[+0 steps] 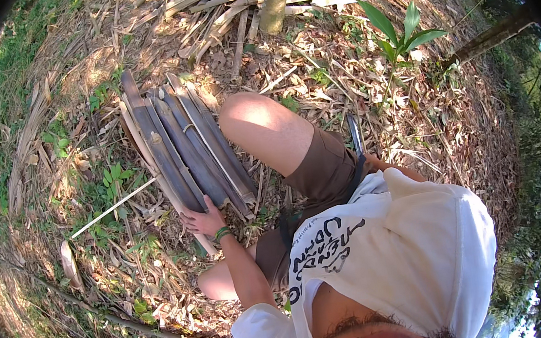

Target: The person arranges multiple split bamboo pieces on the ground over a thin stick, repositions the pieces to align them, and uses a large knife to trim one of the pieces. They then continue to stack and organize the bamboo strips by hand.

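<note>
A row of dark split bamboo pieces (200,156) lies side by side on the ground at my left, with paler edges showing. Along its left side runs a pale split strip (165,183). My left hand (205,221), with a green band at the wrist, rests at the near end of the row, fingers spread and thumb apart, touching the strip and the dark piece beside it. Out by my right hip, my right hand (371,161) is closed round the handle of a long-bladed knife (354,132), its blade directed away from me. My body partly hides that hand.
Dry leaves cover the ground. A thin pale stick (113,208) lies left of the bamboo. Ahead stand a slim trunk (276,2) and a heap of dry strips (221,9). A green leafy plant (396,37) grows at the right; a fallen branch (163,335) lies near left.
</note>
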A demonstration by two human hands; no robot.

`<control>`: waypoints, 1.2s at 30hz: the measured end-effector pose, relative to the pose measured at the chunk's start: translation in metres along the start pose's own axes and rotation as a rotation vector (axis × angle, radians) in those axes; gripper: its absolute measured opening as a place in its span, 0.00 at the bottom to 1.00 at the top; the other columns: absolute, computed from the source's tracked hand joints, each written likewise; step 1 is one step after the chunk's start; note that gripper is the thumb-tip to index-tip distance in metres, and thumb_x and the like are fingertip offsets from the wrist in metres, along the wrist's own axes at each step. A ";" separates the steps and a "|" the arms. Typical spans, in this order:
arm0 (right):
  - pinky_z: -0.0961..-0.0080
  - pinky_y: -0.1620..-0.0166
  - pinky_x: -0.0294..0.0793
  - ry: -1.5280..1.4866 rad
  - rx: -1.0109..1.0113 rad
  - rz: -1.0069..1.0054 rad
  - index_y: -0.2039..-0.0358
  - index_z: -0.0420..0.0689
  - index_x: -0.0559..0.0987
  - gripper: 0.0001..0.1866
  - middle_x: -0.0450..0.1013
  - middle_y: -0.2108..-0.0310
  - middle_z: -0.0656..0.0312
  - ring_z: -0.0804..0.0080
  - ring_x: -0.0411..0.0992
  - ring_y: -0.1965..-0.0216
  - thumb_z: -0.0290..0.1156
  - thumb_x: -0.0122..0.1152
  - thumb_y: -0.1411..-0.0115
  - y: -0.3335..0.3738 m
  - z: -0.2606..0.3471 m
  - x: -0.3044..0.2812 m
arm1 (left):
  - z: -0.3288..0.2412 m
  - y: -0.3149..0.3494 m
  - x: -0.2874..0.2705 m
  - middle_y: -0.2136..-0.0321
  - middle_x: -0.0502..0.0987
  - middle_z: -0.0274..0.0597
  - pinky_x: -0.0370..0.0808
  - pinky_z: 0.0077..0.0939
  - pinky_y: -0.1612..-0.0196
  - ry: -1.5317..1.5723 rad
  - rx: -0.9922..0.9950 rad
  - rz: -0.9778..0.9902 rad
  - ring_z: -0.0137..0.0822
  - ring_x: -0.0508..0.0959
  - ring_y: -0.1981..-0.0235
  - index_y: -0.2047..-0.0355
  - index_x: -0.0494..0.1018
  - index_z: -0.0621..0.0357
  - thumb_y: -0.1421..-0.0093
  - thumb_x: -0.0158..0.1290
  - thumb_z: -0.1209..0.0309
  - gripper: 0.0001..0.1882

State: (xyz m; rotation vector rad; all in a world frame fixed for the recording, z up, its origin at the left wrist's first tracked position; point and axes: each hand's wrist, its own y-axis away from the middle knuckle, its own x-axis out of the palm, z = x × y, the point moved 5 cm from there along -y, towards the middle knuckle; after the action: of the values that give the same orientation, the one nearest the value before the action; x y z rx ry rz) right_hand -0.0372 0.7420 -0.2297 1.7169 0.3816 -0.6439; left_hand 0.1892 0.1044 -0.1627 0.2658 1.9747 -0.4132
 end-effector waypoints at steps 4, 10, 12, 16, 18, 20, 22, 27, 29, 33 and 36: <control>0.54 0.43 0.74 -0.100 0.044 -0.005 0.49 0.42 0.78 0.33 0.75 0.50 0.44 0.45 0.74 0.46 0.51 0.70 0.50 -0.006 -0.031 0.054 | -0.019 0.001 0.011 0.28 0.52 0.53 0.43 0.63 0.28 -0.023 0.002 0.081 0.56 0.48 0.26 0.27 0.52 0.52 0.44 0.54 0.32 0.54; 0.52 0.43 0.73 -0.158 0.072 -0.066 0.42 0.43 0.72 0.40 0.71 0.43 0.43 0.43 0.70 0.41 0.51 0.72 0.52 -0.028 -0.045 0.093 | -0.036 -0.002 0.011 0.27 0.49 0.54 0.40 0.67 0.29 0.004 0.064 0.118 0.56 0.44 0.25 0.26 0.51 0.48 0.45 0.55 0.31 0.55; 0.52 0.42 0.73 -0.157 0.000 -0.116 0.40 0.43 0.71 0.42 0.69 0.41 0.43 0.43 0.69 0.39 0.51 0.73 0.53 -0.026 -0.036 0.087 | -0.038 -0.005 0.016 0.27 0.48 0.55 0.38 0.69 0.29 0.011 0.082 0.102 0.56 0.43 0.25 0.26 0.51 0.48 0.46 0.57 0.33 0.55; 0.49 0.47 0.74 -0.330 -0.061 -0.293 0.47 0.33 0.71 0.36 0.74 0.50 0.34 0.40 0.75 0.50 0.51 0.63 0.45 0.004 0.005 0.061 | -0.034 -0.009 0.019 0.27 0.48 0.55 0.38 0.70 0.29 -0.019 0.084 0.120 0.57 0.43 0.25 0.26 0.51 0.48 0.47 0.59 0.34 0.56; 0.47 0.48 0.73 -0.430 -0.073 -0.433 0.49 0.31 0.72 0.35 0.75 0.55 0.32 0.38 0.76 0.53 0.51 0.61 0.44 0.010 0.014 0.038 | -0.045 -0.010 0.020 0.27 0.48 0.55 0.38 0.70 0.29 0.021 0.079 0.131 0.57 0.43 0.25 0.26 0.51 0.48 0.47 0.59 0.34 0.56; 0.46 0.48 0.72 -0.441 -0.160 -0.628 0.52 0.30 0.74 0.34 0.77 0.59 0.32 0.36 0.76 0.55 0.52 0.60 0.43 0.018 0.025 0.016 | -0.050 -0.011 0.022 0.27 0.48 0.56 0.40 0.69 0.30 0.020 0.059 0.132 0.57 0.44 0.25 0.26 0.50 0.47 0.47 0.58 0.33 0.56; 0.46 0.49 0.73 -0.560 -0.187 -0.594 0.55 0.32 0.76 0.32 0.77 0.59 0.32 0.37 0.76 0.55 0.52 0.59 0.43 0.036 0.077 -0.025 | -0.042 -0.023 0.019 0.27 0.48 0.56 0.41 0.69 0.30 -0.005 0.046 0.061 0.56 0.44 0.25 0.26 0.50 0.47 0.47 0.58 0.33 0.57; 0.47 0.54 0.74 -0.531 -0.323 -0.658 0.61 0.36 0.78 0.27 0.78 0.62 0.39 0.39 0.77 0.58 0.53 0.60 0.40 0.032 0.107 -0.130 | -0.056 -0.018 0.032 0.26 0.46 0.53 0.41 0.71 0.30 -0.078 -0.022 0.147 0.56 0.43 0.25 0.25 0.47 0.45 0.46 0.56 0.32 0.57; 0.47 0.57 0.74 -0.391 -0.449 -0.833 0.60 0.38 0.77 0.26 0.78 0.65 0.42 0.39 0.76 0.62 0.53 0.61 0.39 0.005 0.117 -0.172 | -0.055 -0.019 0.027 0.26 0.46 0.51 0.40 0.71 0.30 -0.064 -0.022 0.111 0.55 0.43 0.25 0.25 0.46 0.45 0.46 0.57 0.32 0.58; 0.48 0.54 0.75 -0.180 -0.429 -0.810 0.58 0.40 0.76 0.29 0.77 0.58 0.44 0.42 0.77 0.56 0.58 0.60 0.39 -0.074 0.130 -0.248 | -0.055 -0.028 0.025 0.26 0.47 0.49 0.38 0.69 0.29 -0.143 -0.084 0.122 0.54 0.41 0.25 0.25 0.45 0.47 0.44 0.56 0.32 0.57; 0.56 0.48 0.78 0.178 -0.404 -0.685 0.51 0.44 0.82 0.33 0.76 0.49 0.48 0.48 0.76 0.50 0.62 0.56 0.37 -0.123 0.162 -0.313 | -0.049 -0.040 0.023 0.27 0.49 0.50 0.39 0.68 0.29 -0.201 -0.025 0.024 0.53 0.44 0.25 0.26 0.49 0.49 0.43 0.51 0.30 0.55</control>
State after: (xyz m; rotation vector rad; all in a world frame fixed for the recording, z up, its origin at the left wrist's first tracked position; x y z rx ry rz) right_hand -0.3900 0.6425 -0.1602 1.2393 1.1734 -0.8301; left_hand 0.1244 0.0870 -0.1575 0.2229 1.7769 -0.3845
